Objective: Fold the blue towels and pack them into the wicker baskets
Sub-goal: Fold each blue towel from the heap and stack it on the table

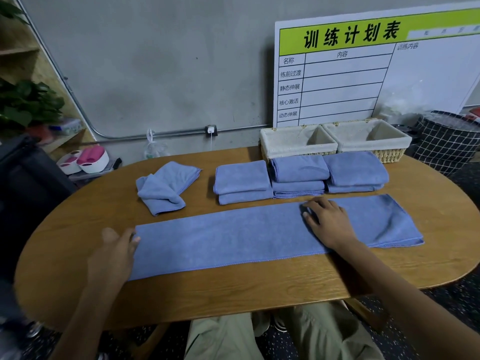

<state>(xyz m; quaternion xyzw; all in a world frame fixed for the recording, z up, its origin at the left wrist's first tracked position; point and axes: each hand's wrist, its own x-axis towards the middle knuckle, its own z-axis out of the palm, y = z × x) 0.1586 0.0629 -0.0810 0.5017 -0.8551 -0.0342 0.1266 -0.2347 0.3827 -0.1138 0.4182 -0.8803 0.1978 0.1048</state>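
A long blue towel [246, 237] lies flat across the oval wooden bench [259, 289], a bare strip of wood left along the near edge. The right hand [328, 224] presses it, fingers spread flat; the left hand [118, 252], open and blurred, meets its left end. Folded towel stacks [298, 175] line up before two empty wicker baskets [335, 142] at the far edge.

Motion-blurred left hand [118, 249]; whiteboard [376, 74] cropped at the right edge.
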